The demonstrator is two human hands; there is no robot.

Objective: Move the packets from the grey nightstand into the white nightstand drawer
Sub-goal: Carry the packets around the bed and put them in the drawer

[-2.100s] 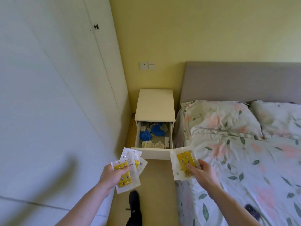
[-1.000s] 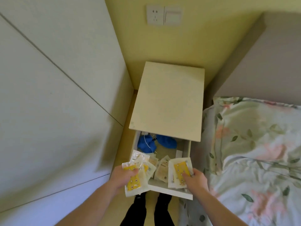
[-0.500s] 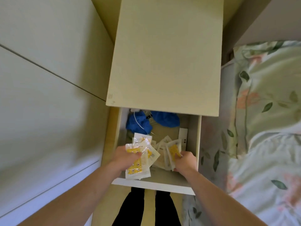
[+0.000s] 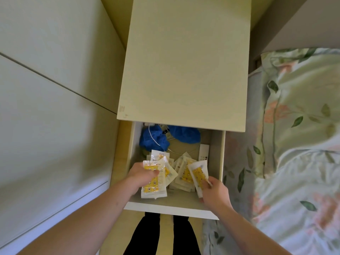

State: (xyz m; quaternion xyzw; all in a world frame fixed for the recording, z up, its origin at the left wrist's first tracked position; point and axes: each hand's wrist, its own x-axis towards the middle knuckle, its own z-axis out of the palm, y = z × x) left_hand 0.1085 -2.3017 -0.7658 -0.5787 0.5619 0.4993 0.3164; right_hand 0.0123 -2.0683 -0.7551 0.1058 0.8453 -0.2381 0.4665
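The white nightstand stands below me with its drawer pulled open. My left hand grips a fan of several white packets with yellow prints over the drawer's left side. My right hand pinches one or two more packets by their lower end over the drawer's right side. Several loose packets lie on the drawer floor between my hands. The grey nightstand is out of view.
Blue cloth items and a thin white cable sit at the back of the drawer, with a white remote along its right wall. A white wardrobe is close on the left. The bed with floral bedding is on the right.
I have walked up to the nightstand and leaned over it. Both hands have come down into the open drawer with their packets. The right hand's packets have tilted and slid toward the drawer floor.
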